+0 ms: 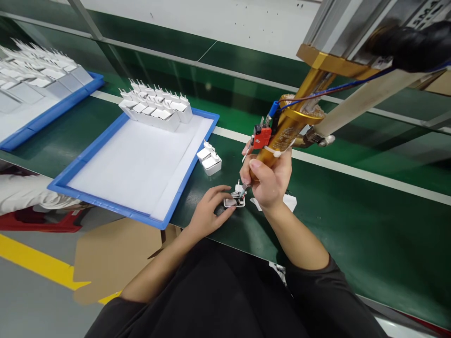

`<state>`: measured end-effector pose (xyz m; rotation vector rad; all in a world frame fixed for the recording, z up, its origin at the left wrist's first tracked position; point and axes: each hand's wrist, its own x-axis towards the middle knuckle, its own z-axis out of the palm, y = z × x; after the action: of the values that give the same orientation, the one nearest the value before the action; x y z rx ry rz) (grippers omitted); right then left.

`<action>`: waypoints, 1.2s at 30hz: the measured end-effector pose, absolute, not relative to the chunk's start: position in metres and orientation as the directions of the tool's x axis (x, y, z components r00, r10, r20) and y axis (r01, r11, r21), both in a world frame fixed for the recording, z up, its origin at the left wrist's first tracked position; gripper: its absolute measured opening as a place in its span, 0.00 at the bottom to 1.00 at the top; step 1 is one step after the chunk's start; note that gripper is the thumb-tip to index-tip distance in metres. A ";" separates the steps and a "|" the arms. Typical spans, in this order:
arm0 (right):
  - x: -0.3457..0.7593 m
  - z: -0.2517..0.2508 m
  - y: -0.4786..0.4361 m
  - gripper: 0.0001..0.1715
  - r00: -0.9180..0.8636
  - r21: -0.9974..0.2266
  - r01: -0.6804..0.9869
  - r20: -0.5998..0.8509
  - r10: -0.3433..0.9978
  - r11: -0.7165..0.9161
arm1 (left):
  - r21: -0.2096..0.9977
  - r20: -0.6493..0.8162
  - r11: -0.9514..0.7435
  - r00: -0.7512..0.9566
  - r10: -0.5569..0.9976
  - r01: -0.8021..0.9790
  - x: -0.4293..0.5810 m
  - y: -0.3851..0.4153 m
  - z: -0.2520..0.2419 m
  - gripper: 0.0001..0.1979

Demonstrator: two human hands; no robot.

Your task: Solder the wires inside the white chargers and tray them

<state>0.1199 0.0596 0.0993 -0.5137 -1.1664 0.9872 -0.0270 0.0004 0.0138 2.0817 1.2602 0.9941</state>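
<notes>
In the head view my right hand (269, 180) is wrapped round the lower barrel of a gold, glue-gun-like tool (285, 134). A red switch (261, 138) and wires are fixed to the tool, and its thin tip points down. The tip reaches a small open white plug adapter housing (229, 203) with dark parts and wires inside. My left hand (211, 211) steadies this housing on the green bench, thumb and fingers at its sides. White pieces (290, 203) lie just right of it, partly hidden by my right wrist. Two white housings with upright prongs (210, 162) stand behind my left hand.
A blue-rimmed tray (183, 188) with a white liner holds several white housings (155, 115) at its far end. Another such tray (52, 114) stands at far left, near a person's pale sleeve (28, 192). The tool's metal mount (338, 33) hangs at upper right. Cardboard (112, 253) lies below the bench.
</notes>
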 end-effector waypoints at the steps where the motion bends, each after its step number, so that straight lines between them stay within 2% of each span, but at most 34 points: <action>1: 0.121 0.099 0.061 0.13 0.067 -0.771 -0.386 0.524 0.849 0.507 | 0.789 0.256 -0.363 0.271 0.928 0.496 -0.024 0.003 0.015 0.12; 3: 0.123 0.098 0.066 0.13 0.079 -0.765 -0.391 0.526 0.847 0.512 | 0.864 0.116 -0.219 0.244 0.963 0.454 -0.019 0.011 0.019 0.17; 7: 0.128 0.099 0.073 0.14 0.107 -0.790 -0.355 0.497 0.861 0.500 | 0.892 -0.079 -0.079 0.326 0.942 0.445 -0.009 0.030 0.023 0.27; 10: 0.131 0.099 0.078 0.14 0.137 -0.806 -0.334 0.472 0.871 0.489 | 0.928 -0.136 -0.033 0.421 0.897 0.372 -0.003 0.038 0.022 0.24; 13: 0.134 0.098 0.082 0.14 0.147 -0.803 -0.334 0.472 0.869 0.493 | 0.951 -0.085 -0.052 0.418 0.905 0.305 0.002 0.038 0.017 0.16; 16: 0.134 0.097 0.084 0.15 0.144 -0.811 -0.320 0.469 0.872 0.489 | 0.888 0.038 -0.167 0.293 0.955 0.428 0.006 0.034 0.011 0.15; 18: 0.134 0.097 0.083 0.14 0.143 -0.817 -0.311 0.465 0.874 0.486 | 0.815 0.122 -0.251 0.269 0.955 0.522 0.006 0.033 0.008 0.16; 22: 0.133 0.099 0.082 0.14 0.146 -0.813 -0.305 0.475 0.868 0.496 | 0.626 0.235 -0.482 0.442 0.866 0.613 -0.003 0.034 0.016 0.20; 25: 0.132 0.100 0.082 0.14 0.145 -0.808 -0.319 0.475 0.868 0.495 | 0.498 0.214 -0.606 0.589 0.780 0.621 -0.012 0.032 0.029 0.27; 27: 0.133 0.100 0.083 0.14 0.142 -0.809 -0.327 0.468 0.872 0.488 | 0.464 0.201 -0.622 0.609 0.767 0.630 -0.016 0.029 0.034 0.27; 30: 0.133 0.100 0.083 0.15 0.137 -0.825 -0.311 0.453 0.881 0.472 | 0.449 0.266 -0.630 0.578 0.771 0.633 -0.016 0.025 0.031 0.22; 36: 0.133 0.101 0.082 0.16 0.144 -0.835 -0.302 0.436 0.888 0.459 | 0.523 0.302 -0.528 0.434 0.849 0.669 -0.008 0.023 0.014 0.17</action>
<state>0.1327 0.0818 0.1013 -0.6597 -1.1049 0.9541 -0.0079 0.0226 0.0136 2.3665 1.3011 0.7761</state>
